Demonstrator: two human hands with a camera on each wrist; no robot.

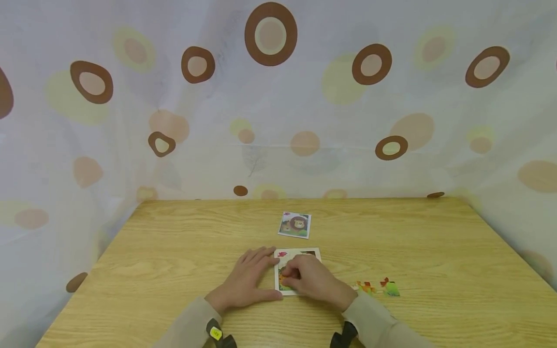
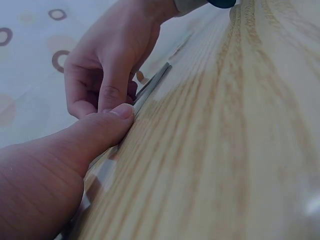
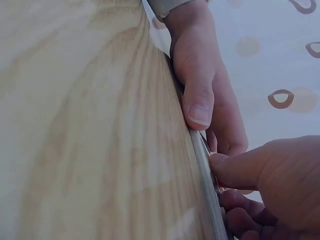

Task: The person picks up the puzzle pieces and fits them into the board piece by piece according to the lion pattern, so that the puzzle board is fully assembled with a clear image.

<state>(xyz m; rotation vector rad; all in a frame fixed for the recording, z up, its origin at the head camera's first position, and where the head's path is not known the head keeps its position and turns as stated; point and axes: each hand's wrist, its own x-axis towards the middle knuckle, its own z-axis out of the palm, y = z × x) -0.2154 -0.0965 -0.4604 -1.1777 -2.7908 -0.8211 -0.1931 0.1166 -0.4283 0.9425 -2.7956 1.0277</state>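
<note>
A white-bordered picture puzzle board (image 1: pixel 298 293) lies flat on the table. My left hand (image 1: pixel 245 280) rests at its left side, fingers fairly straight, with the fingertips and thumb (image 2: pixel 112 122) at the border. Over the lower left of the board, my right hand (image 1: pixel 315 281) has its fingers curled, thumb and index finger pinching a small orange puzzle piece (image 1: pixel 284 277). That hand covers much of the board's picture. In the right wrist view, the board's edge (image 3: pixel 207 185) runs close below both thumbs.
Beyond the board lies a square picture card (image 1: pixel 295 225) with a lion on it. To the right of my right hand are several loose puzzle pieces (image 1: pixel 391 288), red, orange and green. A patterned cloth (image 1: pixel 270 111) hangs behind the wooden table (image 1: pixel 196 232).
</note>
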